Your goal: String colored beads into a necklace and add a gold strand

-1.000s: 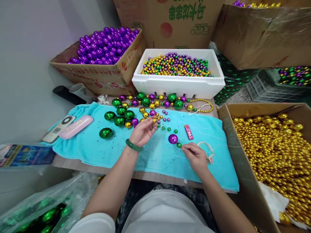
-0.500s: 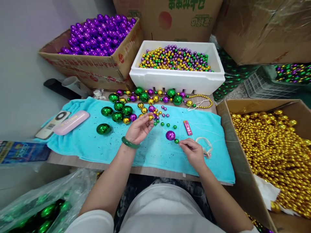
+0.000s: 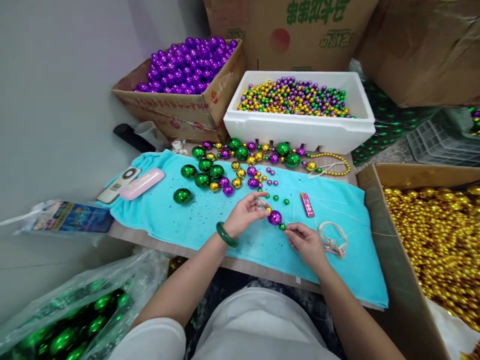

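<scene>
My left hand (image 3: 247,214), with a green bangle (image 3: 227,235) at its wrist, is closed with thumb and fingers at a small gold bead (image 3: 268,210). Beside that bead sits a larger shiny purple bead (image 3: 275,217), then a small green bead (image 3: 282,226), in a short row on a thin string. My right hand (image 3: 305,244) pinches the string's end just past the green bead. The string itself is barely visible between the fingers. Large green beads (image 3: 202,180) and loose small green beads (image 3: 286,201) lie on the blue towel (image 3: 210,225) beyond my hands.
A finished-looking bead strand (image 3: 330,155) runs along the towel's back edge. Behind stand a white foam box (image 3: 300,132) of mixed beads and a carton (image 3: 172,112) of purple ones. Right is a carton (image 3: 393,240) of gold beads. A pink case (image 3: 142,184) lies left.
My left hand has brought the gold bead along the string, right up to the purple bead. My right hand keeps its pinch near the green bead. The camera view has turned left.
</scene>
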### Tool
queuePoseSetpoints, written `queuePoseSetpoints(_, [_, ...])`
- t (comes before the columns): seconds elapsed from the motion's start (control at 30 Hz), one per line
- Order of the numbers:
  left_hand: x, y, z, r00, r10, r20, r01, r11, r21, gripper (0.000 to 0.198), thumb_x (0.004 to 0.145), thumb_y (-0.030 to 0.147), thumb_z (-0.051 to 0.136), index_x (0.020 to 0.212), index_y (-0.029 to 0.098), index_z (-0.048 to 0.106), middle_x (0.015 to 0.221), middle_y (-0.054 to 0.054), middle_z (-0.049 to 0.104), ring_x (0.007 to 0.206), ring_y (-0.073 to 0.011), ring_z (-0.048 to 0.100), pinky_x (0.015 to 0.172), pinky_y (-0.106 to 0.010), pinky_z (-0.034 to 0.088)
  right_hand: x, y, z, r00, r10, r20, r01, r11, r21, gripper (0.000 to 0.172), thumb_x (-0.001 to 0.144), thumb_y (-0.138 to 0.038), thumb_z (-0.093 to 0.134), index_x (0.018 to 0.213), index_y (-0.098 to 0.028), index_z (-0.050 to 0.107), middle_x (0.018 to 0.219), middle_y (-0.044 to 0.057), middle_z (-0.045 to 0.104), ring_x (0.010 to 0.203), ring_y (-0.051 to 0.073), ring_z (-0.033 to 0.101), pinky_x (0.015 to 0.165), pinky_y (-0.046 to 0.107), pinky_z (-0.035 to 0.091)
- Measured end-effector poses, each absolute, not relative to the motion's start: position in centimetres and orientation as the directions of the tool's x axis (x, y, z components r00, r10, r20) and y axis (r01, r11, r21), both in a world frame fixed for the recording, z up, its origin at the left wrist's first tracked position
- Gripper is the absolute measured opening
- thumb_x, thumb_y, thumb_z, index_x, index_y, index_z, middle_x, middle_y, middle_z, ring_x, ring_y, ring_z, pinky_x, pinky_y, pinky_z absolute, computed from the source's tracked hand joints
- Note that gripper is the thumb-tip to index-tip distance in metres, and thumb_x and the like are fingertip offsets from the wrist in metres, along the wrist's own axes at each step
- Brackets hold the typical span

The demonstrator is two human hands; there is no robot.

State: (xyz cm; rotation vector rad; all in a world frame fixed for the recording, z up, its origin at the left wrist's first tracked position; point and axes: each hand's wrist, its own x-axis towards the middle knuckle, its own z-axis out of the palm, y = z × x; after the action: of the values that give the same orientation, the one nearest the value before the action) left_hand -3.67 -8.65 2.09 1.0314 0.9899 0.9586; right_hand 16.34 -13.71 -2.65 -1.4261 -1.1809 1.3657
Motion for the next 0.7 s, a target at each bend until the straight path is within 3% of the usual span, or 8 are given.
queuePoseSetpoints(0.1, [-6.3,-7.2,2.2,0.130,0.991,-0.024,0.178,0.001,0.984,0.036,0.076,0.035,0.066,0.107,0.019,0.062,0.102,-0.008,0.064,0.086,-0.0184,0.061,0.079,-0.036,0.049,16.2,-13.6,-2.5,-0.036,0.958,-0.286,0.022,-0.285,-0.958,0.040,0.062,-0.054,0.073,0.074,-0.016,0.065,0.048,-0.003,0.051,0.040,0.010,0.042,0.036,0.022,0.033])
queuePoseSetpoints(0.17, [-9.5,-5.3,2.9,-0.066,0.982,0.177,0.557,-0.111,0.823,0.028,0.081,0.037,0.060,0.101,0.018,0.065,0.106,-0.011,0.063,0.099,-0.0236,0.057,0.090,-0.041,0.044,16.4,-13.5,-2.4,-0.012,0.962,-0.273,0.011,-0.273,-0.962,0.041,0.061,-0.054,0.074,0.073,-0.016,0.065,0.048,-0.002,0.051,0.041,0.010,0.043,0.036,0.022,0.033])
queuePoseSetpoints(0.27, [-15.3,-2.9,4.3,-0.284,0.929,0.235,0.899,0.173,0.402,0.036,0.083,0.036,0.055,0.108,0.012,0.063,0.113,-0.019,0.060,0.115,-0.0332,0.049,0.100,-0.050,0.035,16.9,-13.4,-2.3,0.016,0.971,-0.238,0.028,-0.238,-0.971,0.038,0.062,-0.052,0.074,0.073,-0.016,0.065,0.050,-0.002,0.052,0.042,0.010,0.043,0.036,0.022,0.032])
queuePoseSetpoints(0.33, [-19.0,-2.5,4.8,-0.451,0.880,0.151,0.885,0.419,0.204,0.046,0.080,0.043,0.056,0.112,0.010,0.061,0.119,-0.023,0.055,0.116,-0.0393,0.048,0.097,-0.053,0.035,17.2,-13.4,-2.3,0.024,0.975,-0.220,0.043,-0.221,-0.974,0.036,0.063,-0.050,0.074,0.073,-0.016,0.066,0.050,-0.001,0.052,0.043,0.010,0.044,0.036,0.022,0.032])
queuePoseSetpoints(0.4, [-21.7,-3.2,4.5,-0.538,0.843,-0.016,0.833,0.535,0.140,0.057,0.077,0.051,0.057,0.117,0.010,0.058,0.123,-0.025,0.052,0.112,-0.0407,0.052,0.093,-0.052,0.039,17.3,-13.5,-2.4,0.026,0.978,-0.208,0.052,-0.209,-0.977,0.034,0.064,-0.049,0.074,0.073,-0.016,0.066,0.051,-0.001,0.052,0.044,0.010,0.044,0.037,0.022,0.033])
queuePoseSetpoints(0.53, [-23.9,-5.7,2.3,-0.454,0.854,-0.254,0.810,0.514,0.284,0.063,0.068,0.050,0.068,0.118,0.014,0.056,0.116,-0.020,0.059,0.109,-0.0367,0.056,0.090,-0.047,0.043,17.0,-13.5,-3.1,0.005,0.983,-0.185,0.076,-0.185,-0.980,0.028,0.068,-0.044,0.071,0.075,-0.017,0.067,0.053,-0.001,0.052,0.044,0.011,0.045,0.038,0.023,0.034])
queuePoseSetpoints(0.63, [-22.6,-7.2,1.4,-0.452,0.878,-0.159,0.655,0.447,0.610,0.059,0.063,0.042,0.073,0.114,0.019,0.057,0.111,-0.012,0.062,0.107,-0.0307,0.057,0.088,-0.042,0.047,16.5,-13.5,-3.2,-0.040,0.991,-0.126,0.129,-0.120,-0.984,0.021,0.073,-0.038,0.068,0.075,-0.018,0.068,0.057,0.000,0.054,0.046,0.010,0.045,0.041,0.024,0.035])
queuePoseSetpoints(0.7, [-20.8,-7.9,1.7,-0.418,0.883,-0.216,0.334,0.370,0.867,0.056,0.065,0.041,0.072,0.115,0.022,0.055,0.107,-0.008,0.063,0.097,-0.0251,0.061,0.078,-0.037,0.051,16.0,-13.5,-2.9,-0.070,0.995,-0.071,0.162,-0.059,-0.985,0.016,0.074,-0.035,0.067,0.074,-0.019,0.069,0.062,0.001,0.057,0.049,0.011,0.047,0.044,0.024,0.037])
